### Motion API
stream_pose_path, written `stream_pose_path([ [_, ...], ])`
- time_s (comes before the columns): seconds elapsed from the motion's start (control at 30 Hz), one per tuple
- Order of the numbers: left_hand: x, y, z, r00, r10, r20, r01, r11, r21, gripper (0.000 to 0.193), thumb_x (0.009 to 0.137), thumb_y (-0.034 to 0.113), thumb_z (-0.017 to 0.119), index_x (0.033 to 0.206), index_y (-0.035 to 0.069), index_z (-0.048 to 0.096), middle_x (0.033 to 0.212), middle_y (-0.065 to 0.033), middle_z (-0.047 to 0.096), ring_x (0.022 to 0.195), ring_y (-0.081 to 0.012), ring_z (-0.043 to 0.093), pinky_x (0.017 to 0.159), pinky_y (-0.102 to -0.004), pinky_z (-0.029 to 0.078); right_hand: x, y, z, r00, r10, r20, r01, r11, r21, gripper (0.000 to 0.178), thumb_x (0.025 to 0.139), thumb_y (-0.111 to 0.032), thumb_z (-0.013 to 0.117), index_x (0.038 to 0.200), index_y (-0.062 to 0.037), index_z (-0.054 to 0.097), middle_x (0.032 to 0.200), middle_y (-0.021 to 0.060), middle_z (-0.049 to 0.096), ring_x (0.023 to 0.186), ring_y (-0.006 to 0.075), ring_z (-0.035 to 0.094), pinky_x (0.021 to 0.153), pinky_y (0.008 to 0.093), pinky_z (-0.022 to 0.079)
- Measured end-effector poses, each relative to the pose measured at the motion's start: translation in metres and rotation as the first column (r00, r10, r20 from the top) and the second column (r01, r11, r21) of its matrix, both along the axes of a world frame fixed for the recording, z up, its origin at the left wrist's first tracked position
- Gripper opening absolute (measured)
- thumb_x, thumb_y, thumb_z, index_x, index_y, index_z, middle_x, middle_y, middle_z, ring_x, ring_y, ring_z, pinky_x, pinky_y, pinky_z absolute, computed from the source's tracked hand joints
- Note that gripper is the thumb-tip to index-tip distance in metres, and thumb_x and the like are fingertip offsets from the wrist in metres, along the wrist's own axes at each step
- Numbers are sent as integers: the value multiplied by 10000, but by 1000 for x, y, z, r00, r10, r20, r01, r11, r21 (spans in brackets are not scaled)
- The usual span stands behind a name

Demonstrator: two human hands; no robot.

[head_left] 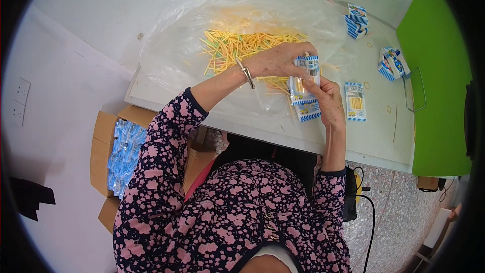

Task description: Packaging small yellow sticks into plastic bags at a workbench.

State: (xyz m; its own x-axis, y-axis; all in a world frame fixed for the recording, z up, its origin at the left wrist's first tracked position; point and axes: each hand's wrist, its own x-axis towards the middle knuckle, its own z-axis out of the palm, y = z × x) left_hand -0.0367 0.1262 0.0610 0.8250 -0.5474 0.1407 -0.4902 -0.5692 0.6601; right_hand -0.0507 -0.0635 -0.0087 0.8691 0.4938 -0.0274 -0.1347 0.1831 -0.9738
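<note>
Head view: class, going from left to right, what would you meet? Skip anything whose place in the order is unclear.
Wall sockets → open cardboard box → metal bracelet → packet held in the hands → flat packet lying by itself → green panel.

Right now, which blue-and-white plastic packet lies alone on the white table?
The flat packet right of your right hand; others overlap or sit bunched or boxed.

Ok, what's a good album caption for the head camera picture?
Left fingers and right fingers hold a blue-and-white packet near a pile of mostly yellow sticks.
</note>
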Motion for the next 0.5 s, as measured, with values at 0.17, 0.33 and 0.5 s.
stream_pose_path([
  [0.17,5,-4,-9,1000,-16,-8,15,995,-99,412,804,286,654,1116,62,507,964,-82,588,883,-170,558,785,-297,454,1,-14,-2,999,-44,23,44,999,21,222,850,-185,623,986,-11,647,809,11,650,684,42,563,636,192,439],
  [0.33,-1,17,-11,985,79,-154,-123,945,-303,464,747,285,697,1094,46,502,811,-61,602,746,-137,558,700,-264,455,10,-82,12,963,-202,181,230,962,-150,227,852,-190,609,970,1,649,810,-1,646,683,32,544,635,188,430],
  [0.5,-5,10,-15,981,84,-177,-111,982,-151,395,767,278,681,1034,24,540,759,-38,582,719,-117,547,675,-257,451,11,-99,-5,755,-139,641,653,254,-714,268,805,-241,651,971,-30,640,1037,71,599,895,182,542,772,339,421],
])
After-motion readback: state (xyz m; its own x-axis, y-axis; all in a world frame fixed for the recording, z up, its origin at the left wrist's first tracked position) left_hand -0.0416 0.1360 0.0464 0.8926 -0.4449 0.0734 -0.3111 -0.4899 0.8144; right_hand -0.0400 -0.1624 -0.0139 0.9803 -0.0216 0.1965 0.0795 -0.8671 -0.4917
